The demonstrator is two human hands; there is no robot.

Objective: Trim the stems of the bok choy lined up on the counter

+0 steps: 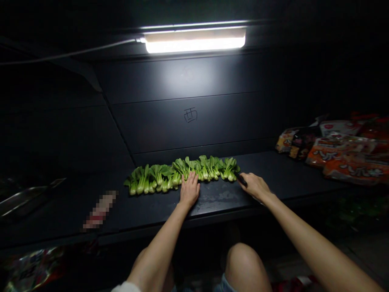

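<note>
A row of green bok choy (148,182) lies side by side along the dark shelf, leaves toward the back panel and pale stem ends toward me. My left hand (190,190) rests at the front of the row near its middle, fingers stretched out and touching the stems. At the right end of the row, my right hand (254,185) is closed around a slim black object (241,179), whose kind I cannot make out. Its tip points at the last bok choy, close beside it.
A bright tube light (196,40) with a white cable hangs above the shelf. Packaged snack bags (346,156) are piled at the right. A metal tray (27,198) stands at the far left, and a blurred-out item (100,211) lies nearer. More packages (33,265) sit below.
</note>
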